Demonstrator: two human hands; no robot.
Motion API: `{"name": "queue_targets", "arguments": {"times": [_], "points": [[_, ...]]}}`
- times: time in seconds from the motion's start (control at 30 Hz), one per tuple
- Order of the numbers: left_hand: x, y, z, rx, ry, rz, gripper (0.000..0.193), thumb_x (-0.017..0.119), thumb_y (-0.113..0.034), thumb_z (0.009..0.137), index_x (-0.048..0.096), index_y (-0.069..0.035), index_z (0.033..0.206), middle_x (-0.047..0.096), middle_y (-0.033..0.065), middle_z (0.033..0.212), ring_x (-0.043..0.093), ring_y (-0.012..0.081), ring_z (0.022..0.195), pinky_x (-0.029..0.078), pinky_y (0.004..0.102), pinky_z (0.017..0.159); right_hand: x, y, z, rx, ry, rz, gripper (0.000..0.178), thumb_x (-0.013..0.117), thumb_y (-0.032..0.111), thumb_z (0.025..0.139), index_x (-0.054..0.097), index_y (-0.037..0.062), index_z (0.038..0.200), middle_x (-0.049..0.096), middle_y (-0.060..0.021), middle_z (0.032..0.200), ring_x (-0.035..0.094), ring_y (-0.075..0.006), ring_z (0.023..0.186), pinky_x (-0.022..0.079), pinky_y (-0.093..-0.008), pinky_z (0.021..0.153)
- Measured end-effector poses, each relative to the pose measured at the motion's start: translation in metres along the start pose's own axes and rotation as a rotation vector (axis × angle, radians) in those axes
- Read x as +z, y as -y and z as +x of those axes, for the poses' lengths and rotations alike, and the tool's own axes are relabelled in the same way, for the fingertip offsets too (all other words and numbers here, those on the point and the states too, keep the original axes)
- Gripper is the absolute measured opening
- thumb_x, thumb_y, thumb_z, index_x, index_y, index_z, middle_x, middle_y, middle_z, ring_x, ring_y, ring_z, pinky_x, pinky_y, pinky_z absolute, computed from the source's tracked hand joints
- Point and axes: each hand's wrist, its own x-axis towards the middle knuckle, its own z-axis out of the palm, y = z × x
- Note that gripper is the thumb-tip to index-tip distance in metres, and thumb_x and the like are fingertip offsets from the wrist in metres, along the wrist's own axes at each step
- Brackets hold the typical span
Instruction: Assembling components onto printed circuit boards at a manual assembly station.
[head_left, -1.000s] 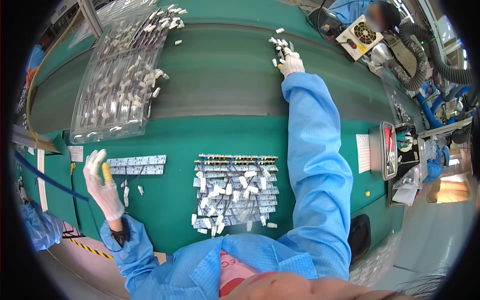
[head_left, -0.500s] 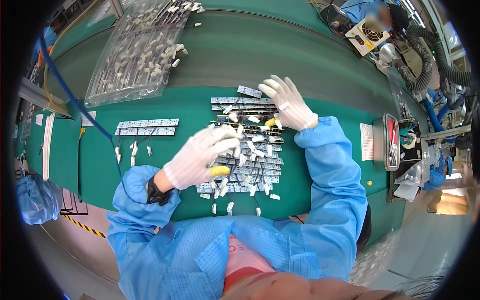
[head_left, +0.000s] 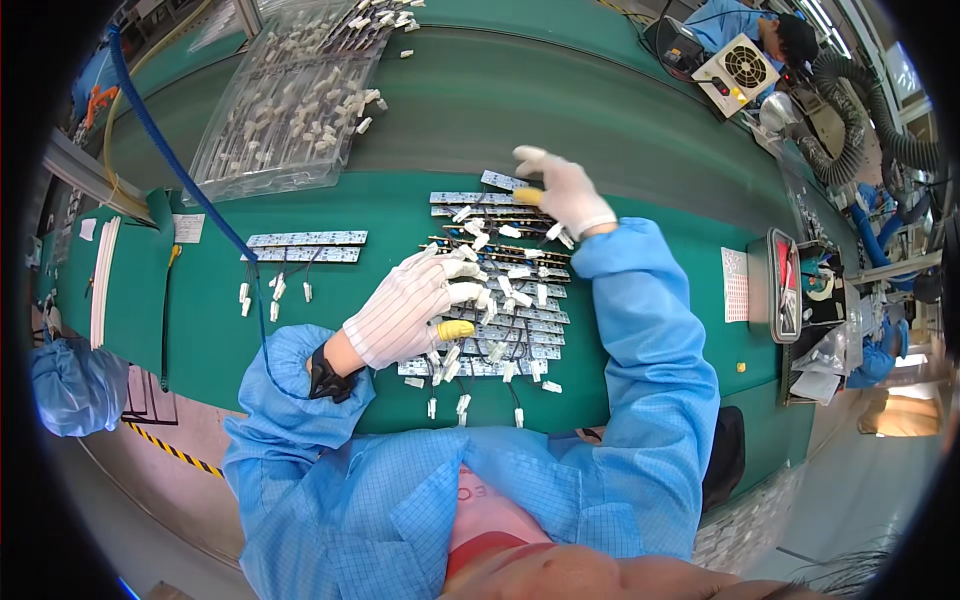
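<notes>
Long circuit board strips (head_left: 540,367) with white connectors on dark wires lie in overlapping rows on a green mat. Over their left side rests my left hand (head_left: 410,305), in a white ribbed glove with a yellow thumb cover. Its bent fingers are apart among the connectors, and nothing shows clearly in them. At the far end is my right hand (head_left: 572,197), similarly gloved and slightly blurred. Its forefinger stretches left and its yellow-covered thumb points at a short circuit board (head_left: 503,181). Whether the thumb touches that board I cannot tell.
Two more circuit board strips (head_left: 305,247) lie to the left. Beyond them is a clear plastic tray (head_left: 215,182) full of wired boards. A metal box (head_left: 762,290) stands at the right, beside a dotted sheet (head_left: 735,285). A blue cable (head_left: 175,155) hangs at the left. A co-worker sits far right.
My right hand has moved left from the stack's right edge, bringing its thumb close to the short board. My left hand stays over the strips, shifted barely. The whole view has moved slightly.
</notes>
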Motion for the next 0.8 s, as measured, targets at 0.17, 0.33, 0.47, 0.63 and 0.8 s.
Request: {"name": "queue_targets", "arguments": {"times": [0.17, 0.33, 0.47, 0.63, 0.8], "points": [[-0.015, 0.002, -0.005, -0.041, -0.233, -0.025, 0.035, 0.062, -0.031, 0.083, 0.061, -0.013, 0.112, 0.052, 0.0093, 0.126, 0.046, 0.0302, 0.121, 0.030, 0.0475, 0.106, -0.009, 0.005, 0.007, -0.249, -0.436, 0.039, 0.017, 0.067, 0.007, 0.078, 0.067, 0.0060, 0.095, 0.067, -0.0044, 0.102, 0.065, -0.0223, 0.089, 0.051, -0.0304, 0.079], [-0.035, -0.007, -0.010, -0.243, -0.501, -0.640, 0.070, 0.039, -0.053, 0.094, 0.031, 0.002, 0.136, 0.050, 0.0171, 0.129, 0.052, 0.0255, 0.114, 0.036, 0.0384, 0.100, -0.042, 0.077, -0.048, -0.102, -0.266, 0.788, 0.037, 0.063, -0.003, 0.080, 0.053, -0.0023, 0.115, 0.062, -0.0086, 0.085, 0.058, -0.0133, 0.074, 0.048, -0.0253, 0.067], [-0.027, -0.008, 0.001, -0.134, -0.360, -1.040, 0.052, 0.061, -0.041, 0.085, 0.058, 0.000, 0.116, 0.057, 0.0129, 0.121, 0.055, 0.0224, 0.108, 0.041, 0.0324, 0.094, -0.029, 0.110, -0.091, -0.170, -0.099, 0.859, 0.041, 0.067, -0.005, 0.076, 0.053, -0.0024, 0.116, 0.062, -0.0099, 0.090, 0.061, -0.0143, 0.082, 0.050, -0.0273, 0.072], [-0.033, -0.028, 0.010, -0.273, -0.331, -0.520, 0.049, 0.068, -0.032, 0.081, 0.056, -0.002, 0.118, 0.061, 0.0127, 0.111, 0.062, 0.0213, 0.091, 0.049, 0.0312, 0.079, -0.024, 0.095, -0.083, -0.206, -0.109, 0.978, 0.051, 0.067, -0.001, 0.079, 0.047, -0.0009, 0.125, 0.061, -0.0114, 0.094, 0.060, -0.0145, 0.083, 0.050, -0.0274, 0.070], [-0.014, -0.014, 0.005, -0.170, -0.504, -0.320, 0.046, 0.071, -0.031, 0.075, 0.060, -0.007, 0.112, 0.061, 0.0135, 0.111, 0.064, 0.0230, 0.085, 0.051, 0.0300, 0.076, -0.036, 0.100, -0.087, 0.089, 0.308, 0.989, 0.044, 0.060, 0.012, 0.087, 0.045, 0.0040, 0.128, 0.062, -0.0089, 0.089, 0.058, -0.0103, 0.062, 0.047, -0.0227, 0.056]]}}
